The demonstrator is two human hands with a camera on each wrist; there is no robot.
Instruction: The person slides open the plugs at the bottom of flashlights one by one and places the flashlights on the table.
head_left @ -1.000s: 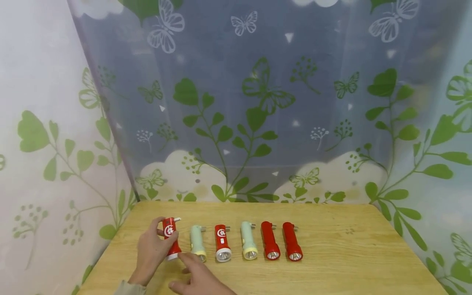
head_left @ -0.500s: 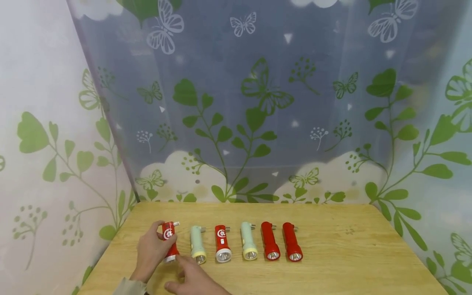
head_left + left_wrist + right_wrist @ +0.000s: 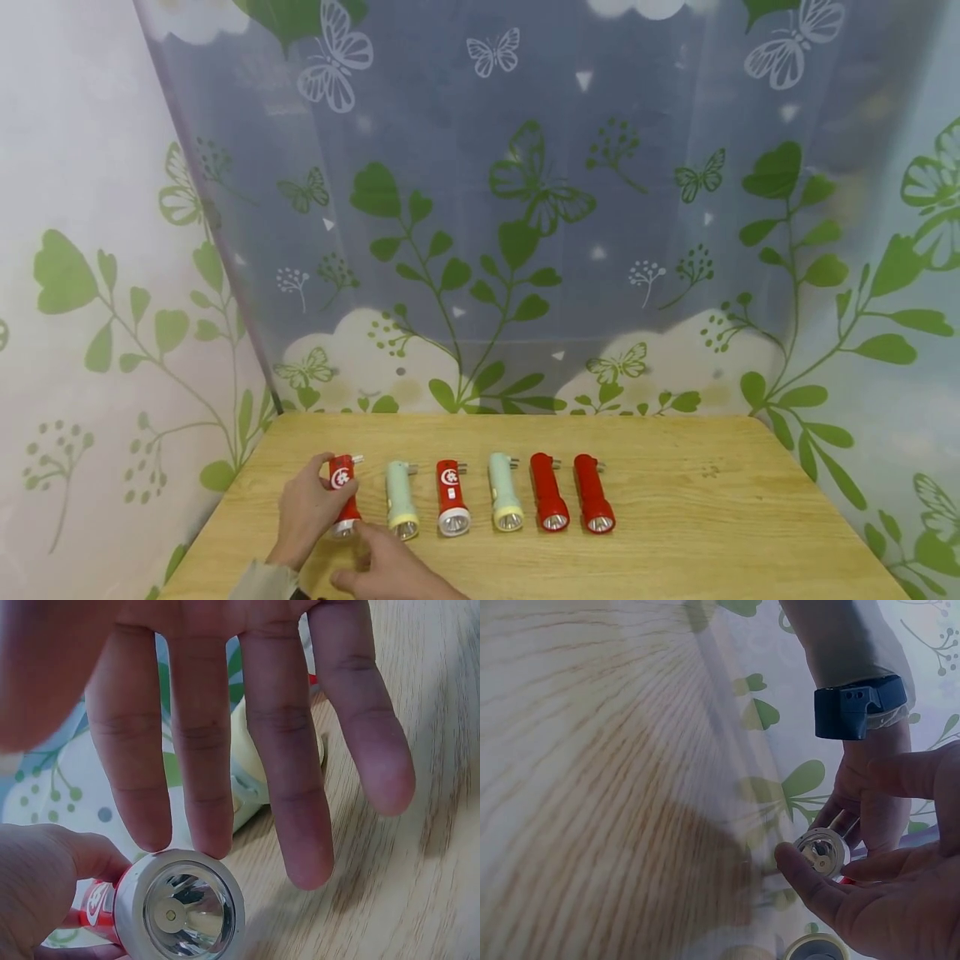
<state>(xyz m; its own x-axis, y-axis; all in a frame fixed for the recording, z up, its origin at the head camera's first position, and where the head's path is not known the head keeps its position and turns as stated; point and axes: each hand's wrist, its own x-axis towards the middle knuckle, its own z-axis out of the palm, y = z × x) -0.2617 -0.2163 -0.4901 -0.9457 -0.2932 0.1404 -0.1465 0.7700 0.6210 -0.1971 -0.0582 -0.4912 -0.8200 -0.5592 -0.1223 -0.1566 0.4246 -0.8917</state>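
My left hand [image 3: 309, 510] grips a red flashlight [image 3: 342, 480] with a white emblem, white head and plug prongs, at the left of the table. Extended fingers of my right hand [image 3: 390, 562] touch the flashlight's head from the front. In the left wrist view, the lens end of the flashlight [image 3: 193, 907] faces the camera, with straight fingers [image 3: 202, 750] touching its rim. From the right wrist view, fingers [image 3: 821, 889] lie beside the lens of the flashlight [image 3: 823, 851]. The gripping hand's palm is partly hidden.
A row of flashlights stretches rightward: mint green [image 3: 401, 498], red with a white head [image 3: 453, 496], another mint green [image 3: 506, 492], then two plain red ones [image 3: 550, 492]. They lie on a wooden table [image 3: 712, 517]. A patterned curtain [image 3: 465, 250] hangs behind.
The held flashlight has moved down slightly toward the table's front and lines up with the row. My right hand has shifted a little left along with it.
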